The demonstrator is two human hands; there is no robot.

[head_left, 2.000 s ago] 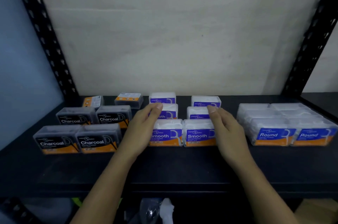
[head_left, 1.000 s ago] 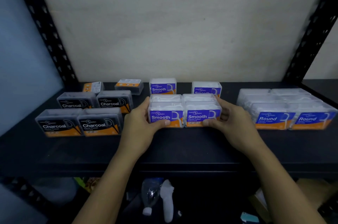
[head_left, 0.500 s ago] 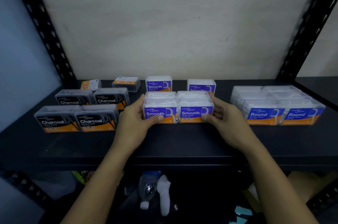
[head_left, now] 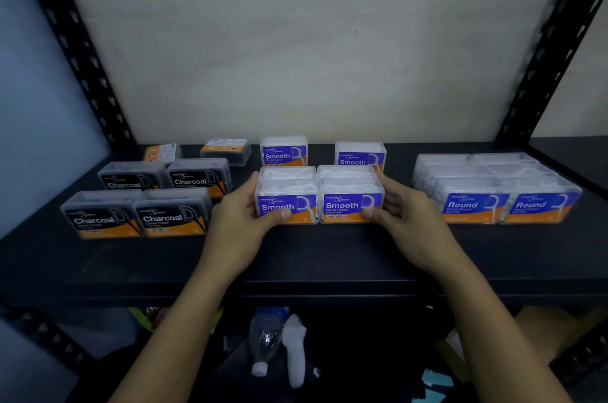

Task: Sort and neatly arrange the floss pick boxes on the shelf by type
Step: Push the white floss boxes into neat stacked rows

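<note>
far left on the black shelf (head_left: 296,258): charcoal boxes (head_left: 138,215), two side by side in the front row, labels facing out, touching each other. two more charcoal boxes directly behind them, also side by side. behind those, at the back, two odd boxes (head_left: 197,152) turned so their labels don't face front, apart from each other, one angled.

centre: smooth boxes (head_left: 317,198), a block of four, two across and two deep, packed tight, front labels facing out. left hand (head_left: 240,221) is clamped on the left side of the block, thumb on the front label of the left front box, fingers wrapped along its outer side. right hand (head_left: 408,221) mirrors it on the right side, thumb on the front label of the right front box, fingers along the outer side. both hands squeeze the block between them; it sits on the shelf, set back from the front edge.

behind the block, two loose smooth boxes (head_left: 284,152) stand upright near the back wall, with a gap between them, the right one partly hidden by the block.

right: round boxes (head_left: 503,192), one tight group, two across and several rows deep, front labels facing out; exact row count is hard to read since the lids are clear. well apart from the right hand.

below the shelf: plastic bottle (head_left: 266,343) and a white object beside it, dim.
</note>
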